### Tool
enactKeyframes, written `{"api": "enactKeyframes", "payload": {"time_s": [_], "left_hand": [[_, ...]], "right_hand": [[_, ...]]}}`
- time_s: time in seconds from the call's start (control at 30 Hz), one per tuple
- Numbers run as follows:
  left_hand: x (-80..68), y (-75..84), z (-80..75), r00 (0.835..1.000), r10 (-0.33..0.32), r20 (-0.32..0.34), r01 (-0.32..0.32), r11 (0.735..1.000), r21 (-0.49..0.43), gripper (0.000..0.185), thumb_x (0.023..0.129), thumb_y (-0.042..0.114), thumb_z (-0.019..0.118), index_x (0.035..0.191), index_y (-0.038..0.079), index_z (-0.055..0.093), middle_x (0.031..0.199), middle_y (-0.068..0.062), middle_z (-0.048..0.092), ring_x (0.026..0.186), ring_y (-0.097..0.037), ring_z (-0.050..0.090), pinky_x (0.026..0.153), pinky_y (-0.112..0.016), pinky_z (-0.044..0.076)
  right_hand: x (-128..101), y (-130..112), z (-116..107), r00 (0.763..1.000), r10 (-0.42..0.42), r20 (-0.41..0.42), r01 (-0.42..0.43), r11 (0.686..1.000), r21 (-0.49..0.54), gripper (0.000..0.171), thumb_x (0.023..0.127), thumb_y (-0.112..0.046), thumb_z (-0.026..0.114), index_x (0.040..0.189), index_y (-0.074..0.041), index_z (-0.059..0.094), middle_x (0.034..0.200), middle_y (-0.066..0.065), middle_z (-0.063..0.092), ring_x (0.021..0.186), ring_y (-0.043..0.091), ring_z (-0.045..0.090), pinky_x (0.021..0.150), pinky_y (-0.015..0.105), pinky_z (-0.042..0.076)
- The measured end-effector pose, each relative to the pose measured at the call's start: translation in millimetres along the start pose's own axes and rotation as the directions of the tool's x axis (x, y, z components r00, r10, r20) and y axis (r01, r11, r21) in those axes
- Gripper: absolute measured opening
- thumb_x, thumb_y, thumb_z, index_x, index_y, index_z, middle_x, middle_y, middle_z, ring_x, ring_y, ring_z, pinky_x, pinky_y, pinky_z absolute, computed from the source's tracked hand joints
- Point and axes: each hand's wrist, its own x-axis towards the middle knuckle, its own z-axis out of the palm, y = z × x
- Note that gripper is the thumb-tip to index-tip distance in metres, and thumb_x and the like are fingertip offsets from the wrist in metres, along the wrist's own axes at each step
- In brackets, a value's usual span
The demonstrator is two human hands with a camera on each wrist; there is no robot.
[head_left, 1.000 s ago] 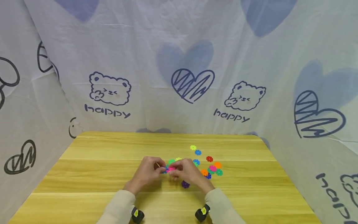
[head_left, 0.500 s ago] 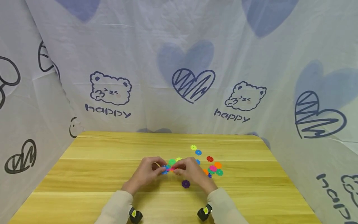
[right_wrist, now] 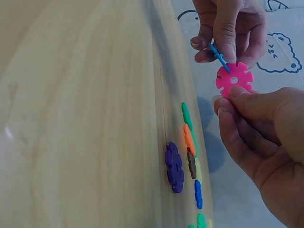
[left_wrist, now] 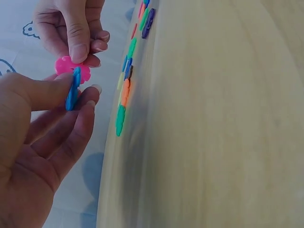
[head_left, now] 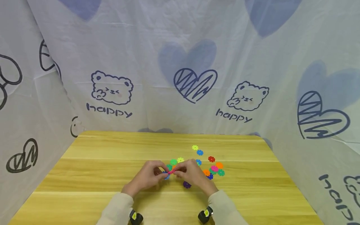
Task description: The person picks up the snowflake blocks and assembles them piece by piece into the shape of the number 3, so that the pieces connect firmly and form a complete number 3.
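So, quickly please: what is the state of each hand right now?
Left hand: closed, pinching the blue disc on edge.
Right hand: closed, pinching the pink disc, whose edge meets the blue one.

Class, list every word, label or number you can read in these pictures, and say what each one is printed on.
"happy" – printed on the cloth backdrop under the left bear drawing.
"happy" – on the same cloth under the right bear drawing.
A third print at the lower right edge of the cloth is turned sideways and cut off; it cannot be read whole.
The plastic discs and the table carry no readable text.
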Motion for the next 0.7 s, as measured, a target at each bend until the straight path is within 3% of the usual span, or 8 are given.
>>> {"api": "enactKeyframes", "payload": {"time_s": [0.17, 0.4, 0.7], "left_hand": [[-2.4, -0.9, 0.6, 1.000, -0.016, 0.006, 0.016, 1.000, -0.002, 0.009, 0.093, 0.008, 0.076, 0.100, 0.014, 0.077, 0.106, -0.005, 0.076, 0.082, -0.009, 0.072, 0.074, -0.023, 0.060], [-5.4, -2.1, 4.0, 1.000, -0.030, 0.008, 0.030, 0.999, -0.028, 0.006, 0.094, 0.013, 0.075, 0.100, 0.014, 0.077, 0.106, -0.006, 0.075, 0.087, -0.010, 0.072, 0.075, -0.022, 0.060], [-4.7, -4.7, 10.0, 0.999, 0.013, -0.029, -0.014, 0.999, -0.044, 0.005, 0.094, 0.015, 0.077, 0.096, 0.011, 0.076, 0.098, -0.005, 0.077, 0.083, -0.010, 0.071, 0.072, -0.024, 0.061]], "right_hand": [[-0.3, 0.9, 1.5, 1.000, 0.013, 0.005, -0.013, 1.000, 0.007, 0.010, 0.096, -0.006, 0.072, 0.095, -0.003, 0.081, 0.088, 0.015, 0.080, 0.070, 0.012, 0.073, 0.065, 0.016, 0.057], [-4.3, 3.5, 4.0, 0.999, 0.030, -0.010, -0.030, 0.999, 0.018, 0.009, 0.095, -0.009, 0.074, 0.094, -0.005, 0.082, 0.086, 0.011, 0.080, 0.070, 0.011, 0.074, 0.065, 0.017, 0.058], [-7.8, 6.6, 7.1, 0.999, 0.052, 0.000, -0.052, 0.998, 0.046, 0.009, 0.095, -0.011, 0.075, 0.093, -0.006, 0.082, 0.086, 0.009, 0.080, 0.068, 0.008, 0.072, 0.064, 0.018, 0.058]]}}
